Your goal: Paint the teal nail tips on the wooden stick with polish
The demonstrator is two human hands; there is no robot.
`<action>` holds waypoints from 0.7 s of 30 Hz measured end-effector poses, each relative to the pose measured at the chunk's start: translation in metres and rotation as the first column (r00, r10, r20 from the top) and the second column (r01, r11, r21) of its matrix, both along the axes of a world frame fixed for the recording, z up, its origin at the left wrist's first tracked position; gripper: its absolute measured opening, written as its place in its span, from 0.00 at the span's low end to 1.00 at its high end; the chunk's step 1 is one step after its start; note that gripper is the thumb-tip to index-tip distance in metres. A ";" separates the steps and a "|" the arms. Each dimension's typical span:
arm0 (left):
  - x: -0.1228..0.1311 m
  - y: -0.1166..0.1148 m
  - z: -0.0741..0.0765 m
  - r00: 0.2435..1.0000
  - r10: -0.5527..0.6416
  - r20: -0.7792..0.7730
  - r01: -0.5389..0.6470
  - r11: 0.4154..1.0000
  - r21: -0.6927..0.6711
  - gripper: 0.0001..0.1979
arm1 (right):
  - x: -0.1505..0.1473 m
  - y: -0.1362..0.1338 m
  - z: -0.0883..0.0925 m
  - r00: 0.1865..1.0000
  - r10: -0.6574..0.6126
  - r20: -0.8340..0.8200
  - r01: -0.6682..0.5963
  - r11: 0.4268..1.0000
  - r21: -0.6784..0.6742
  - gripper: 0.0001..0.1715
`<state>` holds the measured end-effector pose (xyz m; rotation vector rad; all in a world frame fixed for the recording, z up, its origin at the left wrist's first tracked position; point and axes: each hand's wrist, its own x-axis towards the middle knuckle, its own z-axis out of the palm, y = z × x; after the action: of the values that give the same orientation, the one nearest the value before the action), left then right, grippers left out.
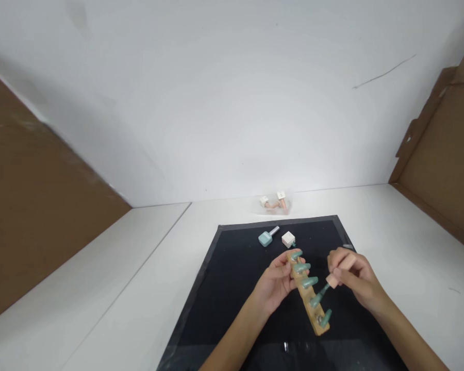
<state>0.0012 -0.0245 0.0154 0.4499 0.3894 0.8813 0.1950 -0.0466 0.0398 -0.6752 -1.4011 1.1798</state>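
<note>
My left hand (275, 282) grips the upper end of a wooden nail tip stand (308, 298), which slants toward me over the black mat. Several long false nails (310, 282), painted green, stick out along it. Between the fingers of my right hand (353, 273) is a nail polish brush (333, 280) with a pale pink handle. Its green bristle end touches the second nail from the near end. Beyond the hands lie a green square bottle (265, 238) with a silver stem and a small white square block (288, 239) with a green bit at its corner.
The black mat (232, 278) with a grey border covers part of the white table (112, 288). Behind it sits a clear plastic bag (272, 204) with two white blocks and pink stems. Brown cardboard panels (444, 154) stand at both sides, before a white wall (232, 103).
</note>
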 end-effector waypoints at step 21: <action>0.002 0.001 0.000 0.999 0.006 -0.037 -0.006 1.000 0.000 0.17 | -0.006 -0.005 0.014 0.997 0.045 0.059 -0.045 0.999 0.004 0.13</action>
<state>0.0031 -0.0240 0.0154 0.4654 0.4247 0.8794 0.1890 -0.0512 0.0535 -0.6825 -1.4752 1.1993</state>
